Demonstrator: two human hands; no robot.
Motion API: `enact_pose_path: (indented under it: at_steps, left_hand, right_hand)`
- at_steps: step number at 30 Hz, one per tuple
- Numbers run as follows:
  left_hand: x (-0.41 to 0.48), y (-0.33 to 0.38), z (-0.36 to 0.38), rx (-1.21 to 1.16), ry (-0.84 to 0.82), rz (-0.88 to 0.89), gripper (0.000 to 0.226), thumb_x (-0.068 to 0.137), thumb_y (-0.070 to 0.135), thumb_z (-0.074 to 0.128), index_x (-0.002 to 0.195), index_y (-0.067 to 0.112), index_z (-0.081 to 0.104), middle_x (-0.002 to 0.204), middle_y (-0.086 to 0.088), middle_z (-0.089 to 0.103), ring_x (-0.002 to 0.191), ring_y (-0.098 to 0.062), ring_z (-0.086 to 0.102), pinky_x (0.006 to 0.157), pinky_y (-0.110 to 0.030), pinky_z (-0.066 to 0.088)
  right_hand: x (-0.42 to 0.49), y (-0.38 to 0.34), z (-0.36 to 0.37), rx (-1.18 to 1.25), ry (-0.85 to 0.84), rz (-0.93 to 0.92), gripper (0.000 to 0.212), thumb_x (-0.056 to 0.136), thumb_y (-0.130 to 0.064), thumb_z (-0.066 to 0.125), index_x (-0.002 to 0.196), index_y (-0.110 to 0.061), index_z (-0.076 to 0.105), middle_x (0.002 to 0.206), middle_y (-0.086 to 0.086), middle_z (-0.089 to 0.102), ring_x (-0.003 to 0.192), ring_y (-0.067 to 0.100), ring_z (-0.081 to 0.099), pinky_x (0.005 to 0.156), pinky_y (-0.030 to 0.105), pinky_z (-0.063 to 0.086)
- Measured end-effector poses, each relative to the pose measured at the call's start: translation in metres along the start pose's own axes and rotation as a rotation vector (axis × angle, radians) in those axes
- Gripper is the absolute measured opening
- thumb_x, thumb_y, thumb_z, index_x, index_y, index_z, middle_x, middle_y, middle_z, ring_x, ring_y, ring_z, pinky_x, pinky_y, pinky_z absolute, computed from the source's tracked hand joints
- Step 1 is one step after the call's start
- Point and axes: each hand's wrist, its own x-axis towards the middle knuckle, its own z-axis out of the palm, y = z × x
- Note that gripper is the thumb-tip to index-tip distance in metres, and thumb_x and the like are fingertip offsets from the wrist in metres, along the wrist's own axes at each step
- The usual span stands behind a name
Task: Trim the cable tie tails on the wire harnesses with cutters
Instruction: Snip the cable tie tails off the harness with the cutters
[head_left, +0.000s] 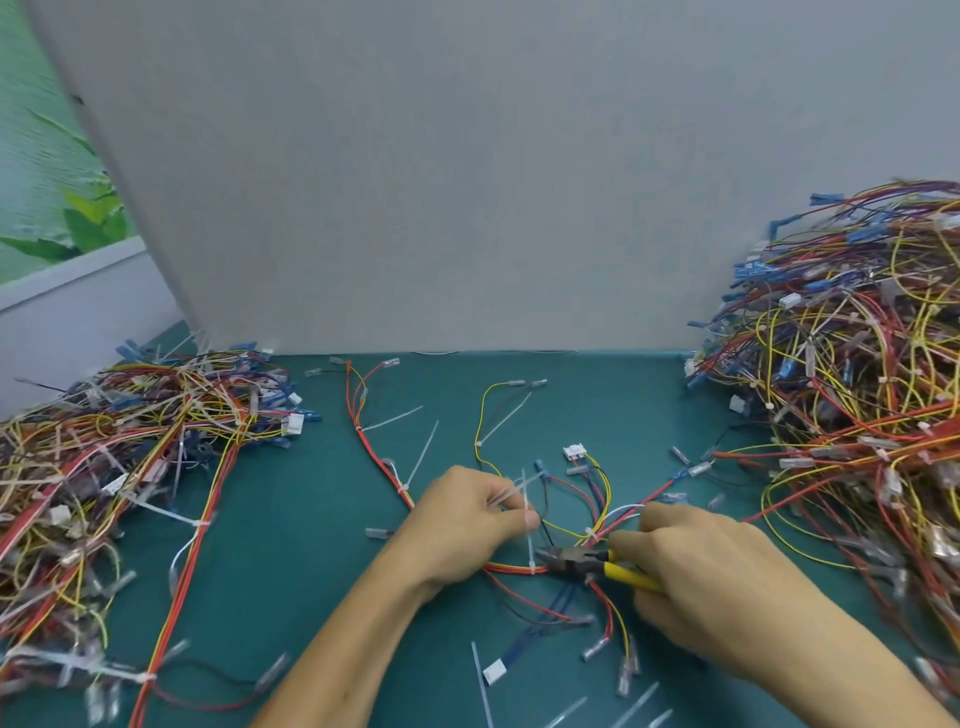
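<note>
Your left hand (467, 519) comes in from the lower middle, forearm angled up across the green mat (291, 545), wrist low and knuckles up. Its thumb and fingertips are curled together and pinch a white cable tie tail (531, 545), which stands almost upright from the wire harness (511, 569) lying just under your hand.

Your right hand (711, 587) reaches in from the lower right, back of the hand toward the camera, fingers wrapped round the yellow handles of the cutters (587, 564). The dark head points left, with its tip just beside the base of the tail where the tie rings the red and yellow wires. The blades look nearly together, though the view is too blurred there to be sure, or to say whether they touch the tie.

The harness runs from between your hands up and left across the mat, with other ties sticking out along it. A white plug (574, 451) lies just beyond your hands. Loose cut tails (480, 686) lie on the mat near your forearms. A heap of harnesses (130, 457) sits to your left and a taller heap (857, 389) to your right, against a grey panel (415, 182).
</note>
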Motion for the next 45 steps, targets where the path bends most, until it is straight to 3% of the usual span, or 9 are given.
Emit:
enact_pose_path:
  at_steps: [12, 19, 25, 28, 32, 36, 38, 41, 45]
  left_hand:
    - [-0.001, -0.003, 0.0, -0.1, -0.043, -0.007, 0.025, 0.083, 0.024, 0.071, 0.06, 0.024, 0.062, 0.043, 0.013, 0.036, 0.041, -0.003, 0.03, 0.049, -0.023, 0.024]
    - [-0.001, -0.002, 0.001, -0.088, -0.057, 0.016, 0.022, 0.084, 0.021, 0.072, 0.063, 0.023, 0.063, 0.04, 0.017, 0.044, 0.039, 0.003, 0.038, 0.042, -0.008, 0.026]
    - [0.0, -0.004, 0.002, -0.084, -0.027, 0.009, 0.023, 0.081, 0.025, 0.073, 0.06, 0.025, 0.064, 0.044, 0.014, 0.039, 0.044, -0.002, 0.032, 0.05, -0.02, 0.026]
    - [0.0, -0.005, 0.002, -0.11, -0.024, -0.003, 0.022, 0.082, 0.024, 0.073, 0.064, 0.015, 0.064, 0.046, 0.012, 0.034, 0.044, -0.006, 0.028, 0.051, -0.027, 0.023]
    - [-0.003, -0.004, 0.0, -0.18, -0.049, -0.029, 0.028, 0.084, 0.02, 0.068, 0.058, 0.019, 0.056, 0.047, 0.011, 0.031, 0.045, -0.01, 0.025, 0.049, -0.026, 0.02]
    - [0.002, -0.002, -0.002, -0.472, 0.095, -0.111, 0.03, 0.094, 0.007, 0.047, 0.066, 0.016, 0.048, 0.052, 0.005, 0.036, 0.05, -0.014, 0.029, 0.048, -0.025, 0.026]
    - [0.004, -0.003, -0.006, -0.509, 0.203, -0.141, 0.03, 0.095, 0.007, 0.04, 0.066, 0.014, 0.044, 0.058, -0.003, 0.043, 0.054, -0.018, 0.035, 0.049, -0.027, 0.027]
    - [0.002, -0.005, -0.01, -0.314, 0.221, -0.117, 0.027, 0.098, 0.011, 0.038, 0.074, 0.012, 0.051, 0.067, -0.008, 0.053, 0.055, -0.02, 0.042, 0.05, -0.027, 0.031]
    - [0.0, -0.001, -0.01, 0.215, 0.149, 0.011, 0.022, 0.097, 0.028, 0.043, 0.082, 0.019, 0.055, 0.063, 0.01, 0.047, 0.068, -0.02, 0.047, 0.06, -0.033, 0.034]
  right_hand:
    - [0.003, -0.001, 0.002, -0.01, -0.001, -0.024, 0.022, 0.092, -0.03, 0.04, 0.112, -0.031, 0.05, 0.109, -0.006, 0.047, 0.109, 0.023, 0.05, 0.067, 0.031, 0.032]
    - [0.004, 0.0, 0.003, -0.004, -0.014, -0.056, 0.021, 0.092, -0.03, 0.04, 0.112, -0.03, 0.049, 0.111, -0.006, 0.047, 0.108, 0.023, 0.049, 0.067, 0.031, 0.03]
    - [0.005, -0.001, 0.01, -0.012, -0.007, -0.055, 0.023, 0.092, -0.022, 0.041, 0.112, -0.03, 0.05, 0.105, -0.005, 0.046, 0.101, 0.026, 0.054, 0.065, 0.031, 0.033]
    - [0.003, -0.002, 0.012, -0.033, 0.008, -0.052, 0.027, 0.093, -0.021, 0.042, 0.116, -0.032, 0.049, 0.103, -0.006, 0.047, 0.097, 0.027, 0.057, 0.063, 0.032, 0.031]
    - [0.003, -0.002, 0.011, -0.046, -0.012, -0.048, 0.028, 0.092, -0.019, 0.042, 0.114, -0.034, 0.05, 0.1, -0.006, 0.047, 0.098, 0.027, 0.057, 0.063, 0.033, 0.03]
    - [0.001, -0.001, 0.008, -0.056, -0.047, -0.038, 0.026, 0.09, -0.018, 0.042, 0.11, -0.032, 0.05, 0.103, -0.006, 0.049, 0.1, 0.027, 0.057, 0.063, 0.032, 0.029]
    - [0.001, 0.0, 0.007, -0.052, -0.057, -0.033, 0.023, 0.091, -0.02, 0.041, 0.109, -0.033, 0.05, 0.105, -0.005, 0.05, 0.1, 0.027, 0.057, 0.063, 0.032, 0.03]
    - [-0.001, 0.005, 0.002, -0.039, -0.086, -0.028, 0.016, 0.09, -0.021, 0.042, 0.097, -0.034, 0.046, 0.107, -0.006, 0.051, 0.1, 0.026, 0.058, 0.064, 0.032, 0.033]
    - [-0.003, 0.01, -0.003, -0.041, -0.114, -0.019, 0.014, 0.088, -0.02, 0.042, 0.089, -0.034, 0.043, 0.107, -0.006, 0.053, 0.101, 0.026, 0.058, 0.065, 0.031, 0.034]
